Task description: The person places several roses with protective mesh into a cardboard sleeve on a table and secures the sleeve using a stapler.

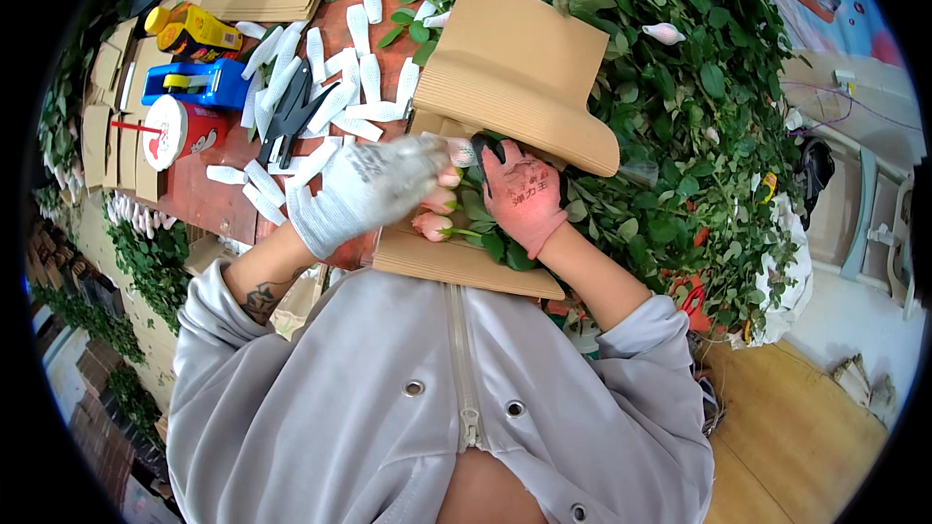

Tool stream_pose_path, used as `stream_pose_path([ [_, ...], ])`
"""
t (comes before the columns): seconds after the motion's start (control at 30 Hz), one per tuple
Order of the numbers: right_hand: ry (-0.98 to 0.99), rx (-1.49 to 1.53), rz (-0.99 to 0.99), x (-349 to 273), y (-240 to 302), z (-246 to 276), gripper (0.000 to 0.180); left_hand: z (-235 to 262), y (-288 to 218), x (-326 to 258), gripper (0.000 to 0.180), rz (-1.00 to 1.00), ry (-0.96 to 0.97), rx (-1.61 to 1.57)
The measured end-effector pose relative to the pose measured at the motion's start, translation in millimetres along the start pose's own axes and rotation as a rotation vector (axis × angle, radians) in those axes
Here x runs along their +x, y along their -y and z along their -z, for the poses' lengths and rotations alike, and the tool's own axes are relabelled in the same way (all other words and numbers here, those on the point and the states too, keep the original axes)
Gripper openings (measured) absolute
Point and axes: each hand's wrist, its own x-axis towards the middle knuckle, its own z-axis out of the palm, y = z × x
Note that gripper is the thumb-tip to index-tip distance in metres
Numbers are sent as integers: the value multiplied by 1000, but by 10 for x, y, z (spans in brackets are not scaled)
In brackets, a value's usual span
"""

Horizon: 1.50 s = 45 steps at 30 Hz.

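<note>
My left hand (374, 184), in a whitish knit glove, reaches over the roses; its fingers are smeared by motion. Beside it my right hand (524, 189), in a pink glove with black fingertips, is closed at a rose in a white foam net (462, 152). Just below the hands, pink roses (433, 225) lie with green leaves on a sheet of corrugated cardboard (456, 266). The upper part of the cardboard (519, 58) stands folded up and curled behind my hands. The stems under my right hand are mostly hidden.
White foam net sleeves (358, 29) lie scattered on the reddish table (209, 202), around a black stapler (288, 114). A blue tape dispenser (197, 84), a red cup with a straw (180, 131) and a yellow-capped bottle (194, 32) stand left. Leafy rose stems (670, 126) heap at right.
</note>
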Motion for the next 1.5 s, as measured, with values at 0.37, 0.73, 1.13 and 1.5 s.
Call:
stream_pose_path([
  [0.37,147,14,-69,68,-19,-5,40,102,663,-6,18,208,-253,124],
  [0.73,94,-8,-15,67,45,235,28,127,-177,-72,37,38,300,33],
  [1.13,260,101,157,-90,177,322,21,188,-96,-72,39,-106,511,-216],
  [1.5,294,67,141,-120,183,249,10,257,-318,23,46,49,497,-34],
])
